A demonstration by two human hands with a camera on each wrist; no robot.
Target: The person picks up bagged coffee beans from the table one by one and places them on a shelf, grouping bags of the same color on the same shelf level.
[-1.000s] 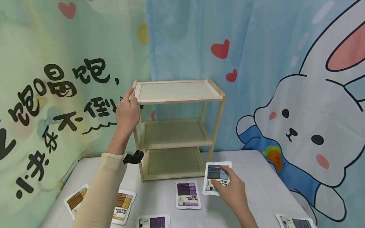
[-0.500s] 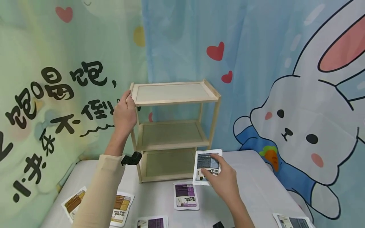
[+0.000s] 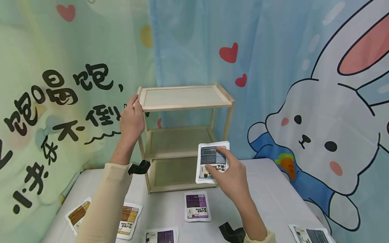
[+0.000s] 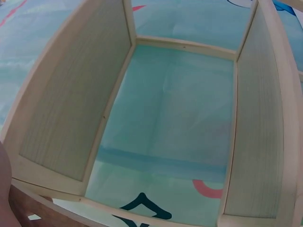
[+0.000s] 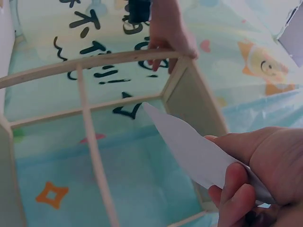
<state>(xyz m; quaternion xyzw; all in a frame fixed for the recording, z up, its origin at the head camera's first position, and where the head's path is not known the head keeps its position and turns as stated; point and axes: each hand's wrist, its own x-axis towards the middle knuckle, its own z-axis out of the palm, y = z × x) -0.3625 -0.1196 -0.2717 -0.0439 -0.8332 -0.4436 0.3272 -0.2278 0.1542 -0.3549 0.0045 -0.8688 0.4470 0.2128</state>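
In the head view, the left hand [image 3: 132, 116] is curled round the upper left corner of the wooden rack [image 3: 182, 98], its fingertips partly lost behind the frame. The right hand [image 3: 232, 172] pinches a blue-grey packet [image 3: 209, 157] between thumb and fingers, well apart from the other hand. The packet covers part of the rack's two lower shelves and front right post; whether it touches them cannot be told. It stands nearly upright, long axis close to vertical, top leaning slightly right, label towards the camera, print too small to read. The beige sleeve [image 3: 103, 202] cuts across two brown-labelled packets [image 3: 129, 221] on the white table [image 3: 167, 206]. One purple packet [image 3: 197, 206] shows whole; a second purple packet [image 3: 162, 237] and a grey-labelled packet [image 3: 310, 234] are cut by the lower edge.

In the left wrist view, only a sliver of the left hand shows at the left edge, so its grip cannot be judged there; the rack's frame fills most of the view.

In the right wrist view, the packet's plain white side shows at a steep slant, long axis running from the upper left corner down into the fingers. Beyond, the left hand's fingers hook over the rack's rail.
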